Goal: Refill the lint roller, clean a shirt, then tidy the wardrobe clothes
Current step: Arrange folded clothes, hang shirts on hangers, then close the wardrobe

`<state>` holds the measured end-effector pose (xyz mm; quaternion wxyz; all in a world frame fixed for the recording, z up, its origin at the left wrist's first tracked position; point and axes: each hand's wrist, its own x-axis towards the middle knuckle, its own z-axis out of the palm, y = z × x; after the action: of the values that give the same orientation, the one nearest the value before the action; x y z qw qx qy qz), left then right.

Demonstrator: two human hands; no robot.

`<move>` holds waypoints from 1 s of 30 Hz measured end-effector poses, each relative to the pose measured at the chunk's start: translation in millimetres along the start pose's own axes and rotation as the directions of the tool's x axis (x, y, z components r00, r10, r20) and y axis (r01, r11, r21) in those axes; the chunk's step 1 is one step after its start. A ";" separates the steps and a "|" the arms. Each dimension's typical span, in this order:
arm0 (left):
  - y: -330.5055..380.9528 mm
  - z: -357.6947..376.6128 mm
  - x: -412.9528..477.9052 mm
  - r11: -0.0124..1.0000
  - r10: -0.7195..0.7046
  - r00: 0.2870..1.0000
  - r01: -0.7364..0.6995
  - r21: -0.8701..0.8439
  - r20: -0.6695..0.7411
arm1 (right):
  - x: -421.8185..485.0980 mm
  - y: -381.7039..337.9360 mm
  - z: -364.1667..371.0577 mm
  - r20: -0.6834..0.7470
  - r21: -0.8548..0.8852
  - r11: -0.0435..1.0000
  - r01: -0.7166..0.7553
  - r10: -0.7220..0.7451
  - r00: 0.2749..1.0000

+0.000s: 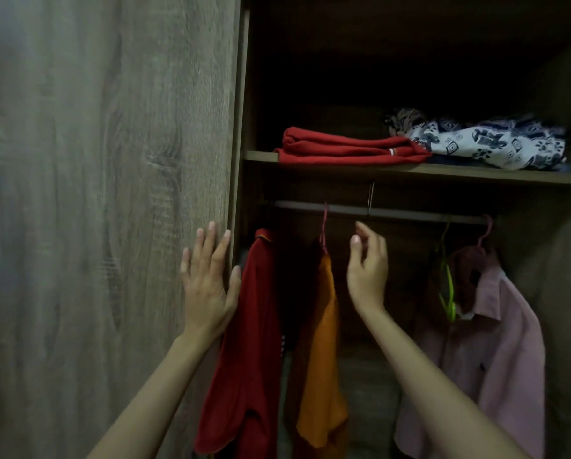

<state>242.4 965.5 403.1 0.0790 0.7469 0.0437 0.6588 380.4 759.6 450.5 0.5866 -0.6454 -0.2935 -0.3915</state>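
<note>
wooden door (112, 193) at left, pressed by left hand (208, 286), fingers spread. right hand (367, 273) near rail (393, 213), fingers loosely curled, pinching nothing. hanging: red shirt (254, 326) left, orange shirt (320, 342) middle, pink shirt (496, 342) right.

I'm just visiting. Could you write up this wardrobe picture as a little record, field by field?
Place: open wardrobe, its door at the left
Hands: left hand flat on the door's edge; right hand raised just under the rail, fingers loosely curled, holding nothing
Upper level: shelf with a folded red garment beside a blue-and-white patterned cloth
Hanging, left to right: red shirt, orange shirt, a gap, green hanger, pink shirt
</note>
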 end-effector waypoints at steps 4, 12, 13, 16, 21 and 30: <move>47.3 -7.1 53.2 0.971 0.100 0.994 -0.108 -0.212 -0.046 | 46.8 -42.7 -26.3 -0.188 -0.091 0.951 0.295 -0.307 0.933; 88.8 10.0 173.1 0.953 0.153 0.988 -0.138 -0.269 0.037 | 157.1 -79.8 -49.3 0.020 -0.565 0.808 0.167 -0.189 0.982; 85.3 15.4 184.7 0.966 0.132 0.986 -0.105 -0.237 0.099 | 165.1 -80.0 -50.8 0.054 -0.609 0.782 0.131 -0.124 0.991; 71.9 28.9 207.9 0.991 0.009 0.956 0.030 -0.130 0.293 | 177.0 -80.4 -53.0 0.122 -0.712 0.696 0.094 -0.009 0.992; 63.5 35.0 215.8 0.989 0.024 0.920 0.036 -0.146 0.392 | 180.4 -79.5 -44.8 0.178 -0.780 0.620 0.085 0.090 0.980; 58.6 36.6 214.2 0.976 0.056 0.959 0.006 -0.219 0.277 | 177.8 -62.0 -42.7 0.226 -0.536 0.836 0.119 0.006 0.974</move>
<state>303.8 941.9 618.4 0.1573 0.8204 -0.0499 0.5474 414.2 711.8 634.5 0.3306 -0.8156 -0.2513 -0.4029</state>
